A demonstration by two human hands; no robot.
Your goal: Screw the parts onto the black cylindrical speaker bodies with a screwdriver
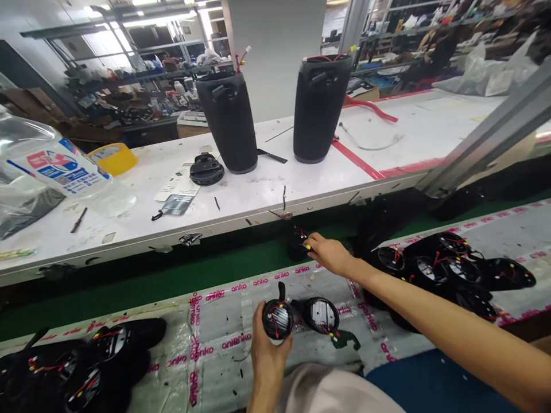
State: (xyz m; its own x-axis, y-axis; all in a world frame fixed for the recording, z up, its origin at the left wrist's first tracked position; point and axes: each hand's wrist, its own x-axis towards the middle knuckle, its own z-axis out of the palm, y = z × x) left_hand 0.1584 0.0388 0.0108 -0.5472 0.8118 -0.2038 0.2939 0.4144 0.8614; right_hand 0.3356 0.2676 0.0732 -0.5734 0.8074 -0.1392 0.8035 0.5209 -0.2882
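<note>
My left hand (270,350) is wrapped round a black cylindrical speaker body (278,320), its open end facing up with red wires inside. Just right of it, another black speaker body (322,315) lies on the taped bench, wires at its rim. Farther forward, my right hand (321,250) has its fingers closed at a small yellow connector by a dark part with red wires (298,238), over the green strip beneath the shelf edge. Two tall black fabric-covered speakers (230,123) (321,109) stand on the white shelf, wires sticking out of their tops.
Piles of black speaker bodies lie at the left (86,367) and right (434,269) of the lower bench. On the white shelf (267,189) are a plastic bottle (55,160), a yellow tape roll (114,159) and a black round part (206,170). A metal post (486,132) slants at right.
</note>
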